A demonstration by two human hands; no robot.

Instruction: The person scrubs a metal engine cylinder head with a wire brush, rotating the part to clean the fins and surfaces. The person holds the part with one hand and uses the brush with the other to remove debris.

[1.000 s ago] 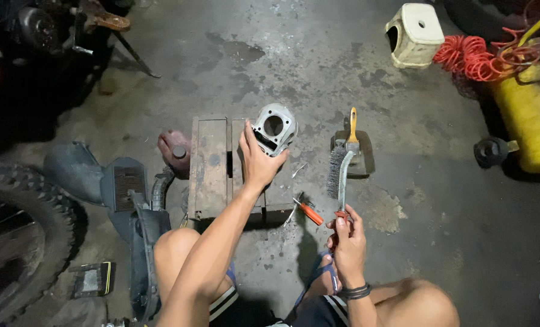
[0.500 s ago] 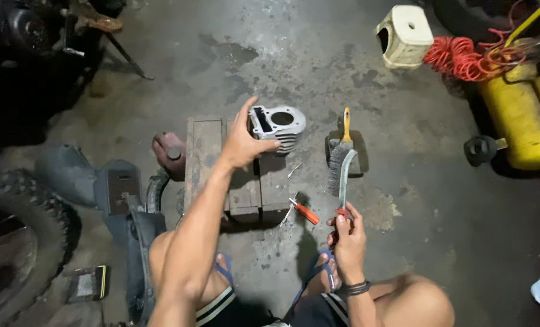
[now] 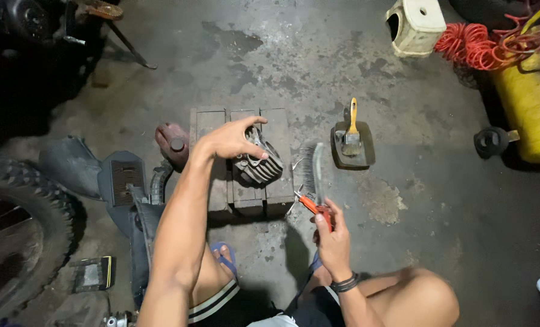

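My left hand (image 3: 230, 139) grips a grey finned engine cylinder (image 3: 259, 165) from above, resting it on a low wooden block (image 3: 209, 127). My right hand (image 3: 332, 236) holds a wire brush (image 3: 314, 169) by its red handle, bristles up, just right of the cylinder. A red-handled tool (image 3: 306, 203) lies on the floor close behind the brush.
A paintbrush with a yellow handle sits in a dark tray (image 3: 353, 144) to the right. A knobby tyre (image 3: 16, 230) and black motorcycle parts (image 3: 121, 181) lie at left. A yellow tank (image 3: 533, 103), red coiled hose (image 3: 469, 45) and white stool (image 3: 416, 24) stand at back right.
My left hand has turned the cylinder over and lowered it onto the wooden block, fins now facing me. My right hand has kept the brush close by.
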